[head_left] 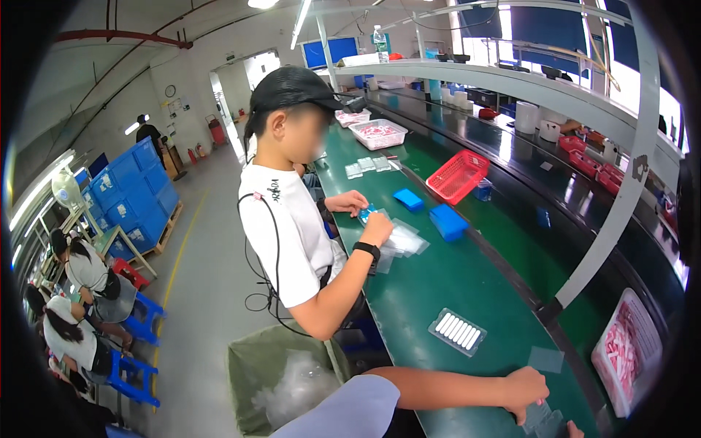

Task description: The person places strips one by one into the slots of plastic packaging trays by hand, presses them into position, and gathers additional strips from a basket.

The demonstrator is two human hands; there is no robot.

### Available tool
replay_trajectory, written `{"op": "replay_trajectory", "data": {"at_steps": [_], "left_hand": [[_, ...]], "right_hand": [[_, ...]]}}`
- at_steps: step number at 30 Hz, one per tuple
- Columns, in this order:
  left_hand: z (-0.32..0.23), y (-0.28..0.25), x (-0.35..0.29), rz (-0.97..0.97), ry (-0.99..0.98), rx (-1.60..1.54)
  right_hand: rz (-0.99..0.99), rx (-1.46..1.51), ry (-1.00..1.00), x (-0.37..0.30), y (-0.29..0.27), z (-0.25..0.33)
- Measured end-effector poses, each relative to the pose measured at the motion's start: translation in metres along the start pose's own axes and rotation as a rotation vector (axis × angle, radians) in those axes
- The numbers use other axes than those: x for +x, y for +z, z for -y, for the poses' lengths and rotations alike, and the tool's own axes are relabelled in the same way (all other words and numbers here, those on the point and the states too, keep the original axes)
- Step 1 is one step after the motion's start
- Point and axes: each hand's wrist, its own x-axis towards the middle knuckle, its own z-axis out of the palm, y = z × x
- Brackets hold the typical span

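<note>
My left hand [526, 392] reaches in from the lower edge over the green worktop, its fingers bent down onto a clear plastic piece [537, 419]. Of my right hand [575, 431], only a fingertip shows at the bottom rim, beside the clear plastic; its grip is hidden. A flat clear sheet [546, 359] lies just beyond my left hand. Farther left on the worktop, a clear tray [458, 332] holds a row of several white sticks.
A co-worker [292, 212] at my left handles a small blue packet near clear bags [401, 239]. Blue packs [448, 222] and a red basket [458, 177] lie beyond. A white basket of pink-and-white pieces [626, 354] stands right, near a metal post [610, 219]. A green bin [244, 372] is below.
</note>
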Motion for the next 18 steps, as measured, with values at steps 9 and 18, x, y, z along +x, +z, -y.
{"op": "replay_trajectory", "data": {"at_steps": [9,18], "left_hand": [[-0.015,-0.039,-0.011,-0.07,0.058,-0.503],[0.018,-0.047,-0.012,-0.003,-0.239,-1.234]], "right_hand": [[0.077,-0.164,-0.038,0.019,-0.003,0.035],[-0.359,-0.071,-0.126,0.044,0.062,0.034]]}}
